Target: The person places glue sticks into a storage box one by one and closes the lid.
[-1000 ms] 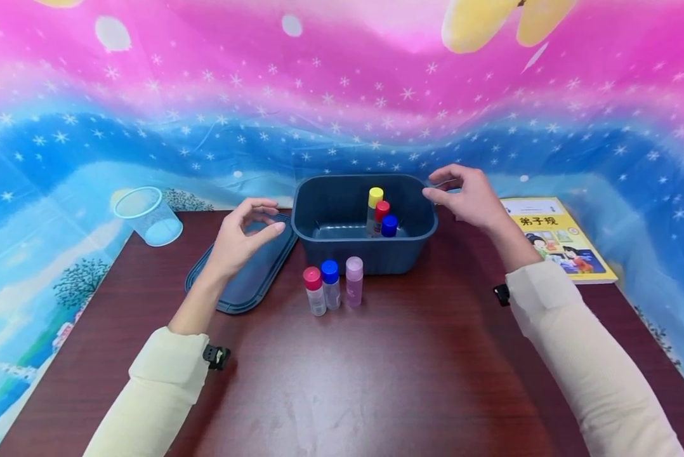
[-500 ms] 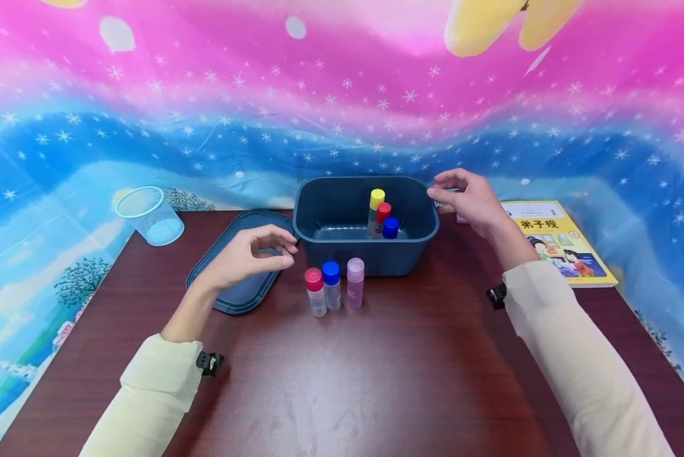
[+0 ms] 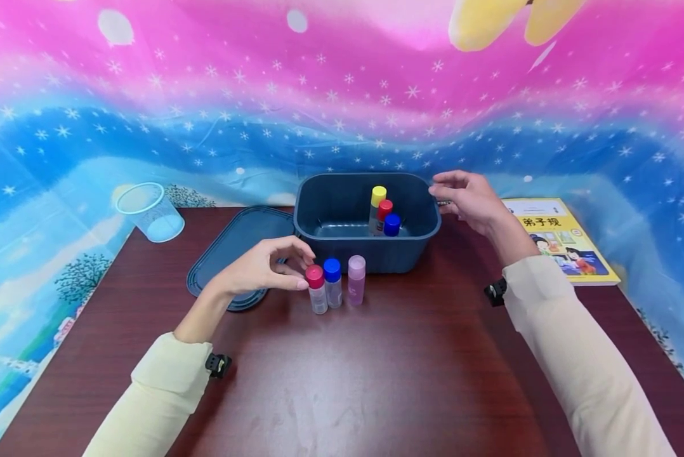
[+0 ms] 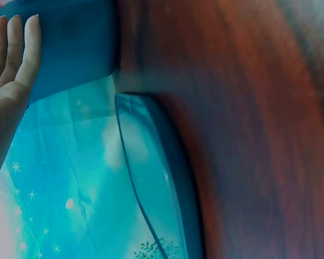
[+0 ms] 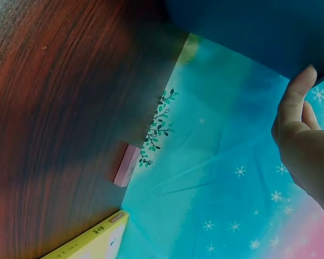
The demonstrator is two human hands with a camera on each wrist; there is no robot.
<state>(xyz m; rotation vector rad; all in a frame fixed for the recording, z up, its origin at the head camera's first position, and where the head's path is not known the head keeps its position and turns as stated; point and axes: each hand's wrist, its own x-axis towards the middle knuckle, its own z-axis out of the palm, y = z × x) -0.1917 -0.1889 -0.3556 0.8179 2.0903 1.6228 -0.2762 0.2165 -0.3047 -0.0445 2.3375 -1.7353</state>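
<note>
bin (image 3: 396, 255), centre frame: holds three capped bottles (image 3: 384, 208) | left grip (image 3: 262, 268) loose, fingers parted at red-topped bottle (image 3: 316, 289) outside | right grip (image 3: 473, 200) relaxed by bin's right rim

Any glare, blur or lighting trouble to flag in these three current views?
Head: mostly crisp, with pale glare on the near middle of the table; left wrist: wood grain smeared soft, backdrop cloth leaning teal; right wrist: right hand shaded, the box almost featureless dark blue.
</note>
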